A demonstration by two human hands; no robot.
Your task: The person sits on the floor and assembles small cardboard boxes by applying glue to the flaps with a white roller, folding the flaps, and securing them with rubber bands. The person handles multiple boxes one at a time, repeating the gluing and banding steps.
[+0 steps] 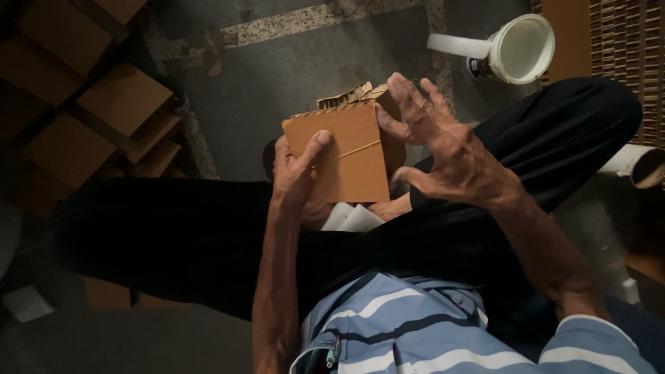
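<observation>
A small brown cardboard box (350, 149) with a thin band or string across its face is held above my lap. My left hand (294, 173) grips its left side, thumb pressed on the front face. My right hand (440, 142) is at the box's right edge and top corner, fingers spread, fingertips touching the cardboard. Corrugated flaps (346, 95) stick up at the box's far top. Something white (353, 218) lies under the box on my lap; what it is I cannot tell.
I sit cross-legged in dark trousers (173, 235) and a striped shirt (415, 332). Stacked cardboard boxes (104, 111) fill the left. A white tub (519, 48) stands far right, a white tube (641, 165) at the right edge, corrugated sheets (623, 48) behind.
</observation>
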